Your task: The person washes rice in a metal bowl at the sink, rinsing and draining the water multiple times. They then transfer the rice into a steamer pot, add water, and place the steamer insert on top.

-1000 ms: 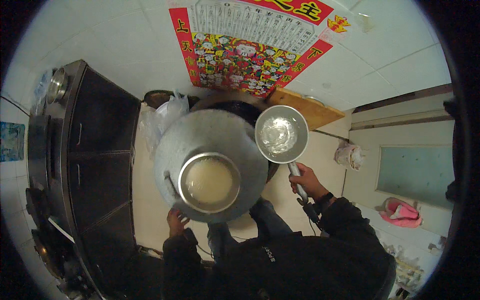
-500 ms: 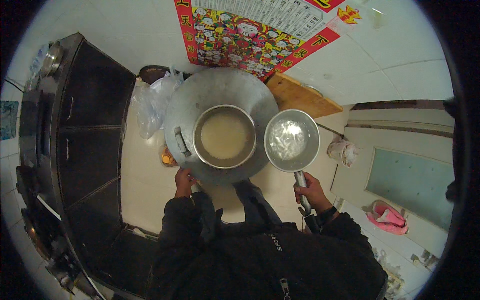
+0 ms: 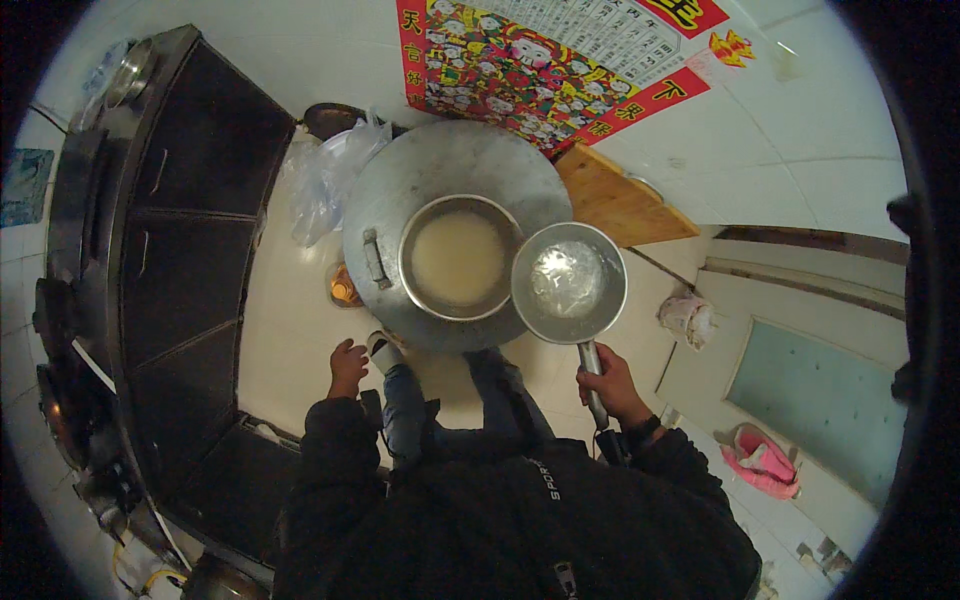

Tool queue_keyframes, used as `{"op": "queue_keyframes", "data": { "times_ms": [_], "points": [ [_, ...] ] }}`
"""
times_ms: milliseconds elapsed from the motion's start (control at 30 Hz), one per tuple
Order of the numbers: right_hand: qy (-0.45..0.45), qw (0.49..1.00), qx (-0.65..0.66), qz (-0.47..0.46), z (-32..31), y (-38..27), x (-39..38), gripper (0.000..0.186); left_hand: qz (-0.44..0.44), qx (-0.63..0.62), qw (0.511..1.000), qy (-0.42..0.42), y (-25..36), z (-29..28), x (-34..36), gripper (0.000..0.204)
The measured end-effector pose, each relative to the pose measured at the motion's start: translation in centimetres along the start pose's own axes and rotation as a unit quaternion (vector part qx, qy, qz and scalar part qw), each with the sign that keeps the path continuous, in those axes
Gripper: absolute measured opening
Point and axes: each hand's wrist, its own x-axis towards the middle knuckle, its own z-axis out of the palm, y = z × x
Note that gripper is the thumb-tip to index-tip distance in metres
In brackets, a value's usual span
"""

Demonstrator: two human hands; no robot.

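One metal scoop (image 3: 570, 284), grey, round-bowled, straight-handled, charged with clear liquid; held level by its handle in the right hand (image 3: 612, 385), the fingers wrapped around the grip, a dark strap (image 3: 643, 430) at the wrist. The scoop overlapped the right edge of a round metal bowl (image 3: 462, 313) in the view from above; whether the two touched could not be told from this angle. The bowl, containing cloudy, pale yellowish liquid (image 3: 458, 258), stood on a broad grey metal lid (image 3: 460, 150), which bore a raised handle (image 3: 375, 259) to the bowl's left. One left hand (image 3: 347, 366), fingers loosely parted and slightly curled, hung free near the lower left of the lid, just beside a shoe (image 3: 383, 345). Also present: an orange-toned container (image 3: 345, 285), seemingly a bottle, at the lid's left edge; a clear plastic bag (image 3: 325, 190) above it; a wooden board (image 3: 620, 200) leaning at the upper right; a red-bordered, many-figured poster (image 3: 525, 75) on the wall; a dark cabinet (image 3: 190, 280) with slim pulls along the left; a pink item (image 3: 762, 462), apparently fabric, at the right.
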Motion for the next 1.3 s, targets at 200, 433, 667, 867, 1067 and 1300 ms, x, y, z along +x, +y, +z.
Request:
{"op": "queue_keyframes", "data": {
  "times_ms": [200,433,667,867,1067,1300],
  "points": [
    [0.007,0.999,-0.034,-0.006,0.9,-0.8,0.3,0.052,-0.063,-0.088,0.991,-0.077,-4.3,-8.5,-2.2,0.012],
    [0.025,0.999,-0.037,-0.009,2.2,-1.8,0.7,0.045,-0.052,-0.030,0.998,-0.002,-4.5,-9.4,-5.6,0.007],
    [0.050,0.998,-0.026,-0.012,2.5,-2.2,0.8,0.048,-0.057,-0.024,0.998,0.014,-1.9,-7.9,-6.9,0.032],
    [0.071,0.996,-0.044,-0.034,2.5,-2.8,1.0,0.047,-0.040,-0.076,0.996,-0.001,-1.6,-7.9,-7.7,0.051],
    [0.084,0.994,-0.064,-0.029,2.6,-3.4,1.2,0.047,-0.132,-0.288,0.926,-0.207,-3.9,-11.4,-4.3,0.011],
    [0.102,0.992,-0.055,-0.052,2.8,-3.6,1.3,0.046,-0.100,-0.187,0.960,-0.182,-4.5,-11.6,-3.3,0.014]
  ]
}}
